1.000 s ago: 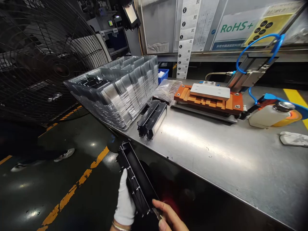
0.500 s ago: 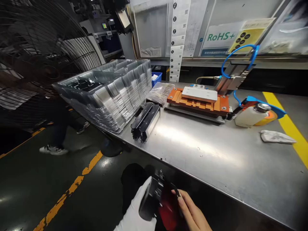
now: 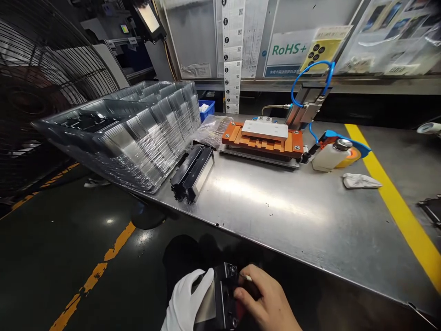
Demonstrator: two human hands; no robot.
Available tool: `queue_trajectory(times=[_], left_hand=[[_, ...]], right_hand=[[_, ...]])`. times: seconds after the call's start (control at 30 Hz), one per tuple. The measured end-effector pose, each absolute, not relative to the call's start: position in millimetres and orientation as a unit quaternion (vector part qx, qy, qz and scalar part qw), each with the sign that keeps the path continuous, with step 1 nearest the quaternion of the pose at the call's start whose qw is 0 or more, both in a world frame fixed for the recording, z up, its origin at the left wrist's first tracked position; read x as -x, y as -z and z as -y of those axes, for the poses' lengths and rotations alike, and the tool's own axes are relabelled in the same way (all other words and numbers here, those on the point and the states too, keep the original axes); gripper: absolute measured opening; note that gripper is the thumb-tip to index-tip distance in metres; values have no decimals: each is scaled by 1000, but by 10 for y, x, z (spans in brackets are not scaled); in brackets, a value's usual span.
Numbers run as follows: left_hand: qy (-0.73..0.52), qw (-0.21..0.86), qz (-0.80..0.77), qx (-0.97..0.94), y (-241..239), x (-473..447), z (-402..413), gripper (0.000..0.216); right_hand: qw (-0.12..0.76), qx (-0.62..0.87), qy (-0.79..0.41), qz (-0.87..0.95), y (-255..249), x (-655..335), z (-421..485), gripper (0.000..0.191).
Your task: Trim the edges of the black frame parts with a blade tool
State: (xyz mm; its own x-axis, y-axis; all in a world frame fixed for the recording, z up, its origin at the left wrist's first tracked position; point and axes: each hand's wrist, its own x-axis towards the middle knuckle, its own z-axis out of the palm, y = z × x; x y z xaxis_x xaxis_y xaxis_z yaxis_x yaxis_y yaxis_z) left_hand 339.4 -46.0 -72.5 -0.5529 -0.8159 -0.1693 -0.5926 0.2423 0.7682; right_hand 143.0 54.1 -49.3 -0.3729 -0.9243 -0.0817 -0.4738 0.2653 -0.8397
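At bottom centre, the gloved left hand (image 3: 188,298) gripped a black housing (image 3: 223,294); the right hand (image 3: 266,296) pinched a slim tool (image 3: 247,277), whose slipping risked scratches.

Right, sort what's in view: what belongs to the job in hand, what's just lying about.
Likely part of the job:
black part, in the gloved left hand
slim tool, in the bare right hand
similar black parts on the bench

Seemingly idle or lying about:
orange fixture, untouched
white bottle
white cloth or glove
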Motion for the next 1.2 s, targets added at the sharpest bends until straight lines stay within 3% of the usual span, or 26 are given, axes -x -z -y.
queue_trajectory(times=[0.27,0.5,0.7,0.87,1.07,1.2], left_hand=[[388,126,802,-437,772,-3393,447,48],[304,92,876,-364,756,-3449,403,65],[246,75,902,-346,773,-3472,335,66],[236,75,906,-344,806,-3489,366,62],[172,114,938,-280,828,-3504,471,67],[185,113,935,-281,753,-3488,498,70]], right_hand=[[299,483,403,-718,499,-1463,-558,39],[322,444,427,-719,695,-1571,-606,36],[408,248,510,-715,542,-1570,-513,43],[445,191,488,-726,557,-1570,-576,50],[513,237,458,-686,608,-1531,-653,50],[459,193,465,-732,595,-1508,-602,51]])
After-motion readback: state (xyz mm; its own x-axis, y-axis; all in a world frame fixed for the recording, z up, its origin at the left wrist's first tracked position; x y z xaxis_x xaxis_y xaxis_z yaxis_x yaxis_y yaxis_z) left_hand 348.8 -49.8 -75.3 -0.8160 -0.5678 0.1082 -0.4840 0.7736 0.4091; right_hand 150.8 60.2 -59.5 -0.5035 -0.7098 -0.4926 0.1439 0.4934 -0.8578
